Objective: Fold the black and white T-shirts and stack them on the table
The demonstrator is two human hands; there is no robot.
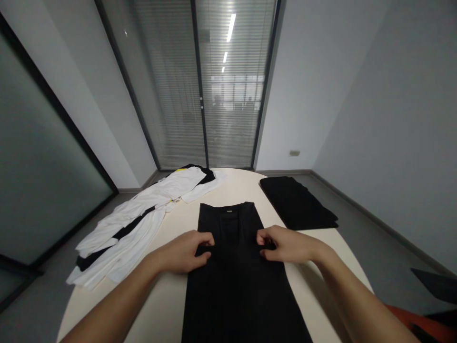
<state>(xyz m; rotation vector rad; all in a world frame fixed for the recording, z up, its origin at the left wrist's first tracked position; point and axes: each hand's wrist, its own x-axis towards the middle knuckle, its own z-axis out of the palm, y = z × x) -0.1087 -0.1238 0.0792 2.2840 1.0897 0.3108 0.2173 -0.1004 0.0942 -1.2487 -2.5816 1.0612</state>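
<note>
A black garment [237,290] lies lengthwise on the cream table [164,305], its neckline at the far end with a small label inside. My left hand [191,250] is over its left edge, thumb and fingers curled but apart, with nothing visible between them. Over the opposite edge is my right hand [280,244], likewise curled, with a gap between thumb and fingers. Both hands are level with each other, just below the neckline. Whether the fingertips touch the cloth cannot be made out.
White and black garments [143,205] lie in a loose pile along the table's left side. A folded black stack [296,202] sits at the back right. Beyond stands a glass partition with blinds [228,119]. Something red [417,324] shows at the lower right.
</note>
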